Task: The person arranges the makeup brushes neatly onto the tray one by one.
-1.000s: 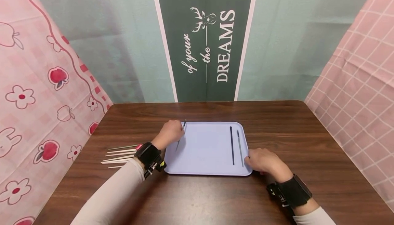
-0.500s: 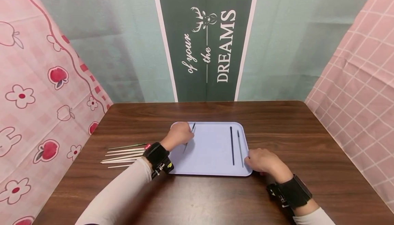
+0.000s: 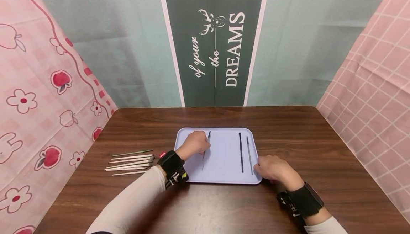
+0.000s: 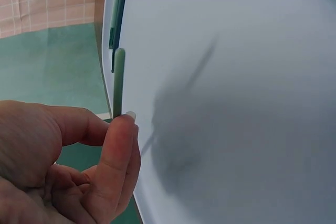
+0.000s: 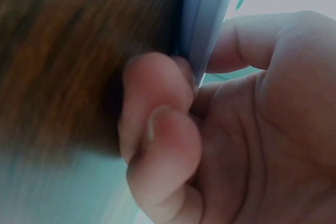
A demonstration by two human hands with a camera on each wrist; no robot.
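My left hand [image 3: 196,143] is over the left half of a pale lilac tray [image 3: 221,181], pinching a thin paintbrush [image 3: 209,136] between thumb and fingers. The brush's dark tip points to the far side; its rounded green handle end [image 4: 119,77] shows in the left wrist view. My right hand [image 3: 272,167] grips the tray's right rim near the front corner, thumb above and fingers curled below. Towards the tray's right side lie a slim black stick-like brush [image 3: 241,154] and a grey-green paintbrush [image 3: 249,154], side by side and lengthwise to me.
Left of the tray, several pale-handled brushes [image 3: 128,165] with grey ends lie fanned on the dark wooden table [image 3: 205,205]. Just behind them is a slim green brush [image 3: 132,153]. Printed curtains [image 3: 128,42] hang behind and at both sides.
My left hand has moved rightward over the tray with the paintbrush, from its left edge towards the middle. My right hand has stayed at the tray's right rim.
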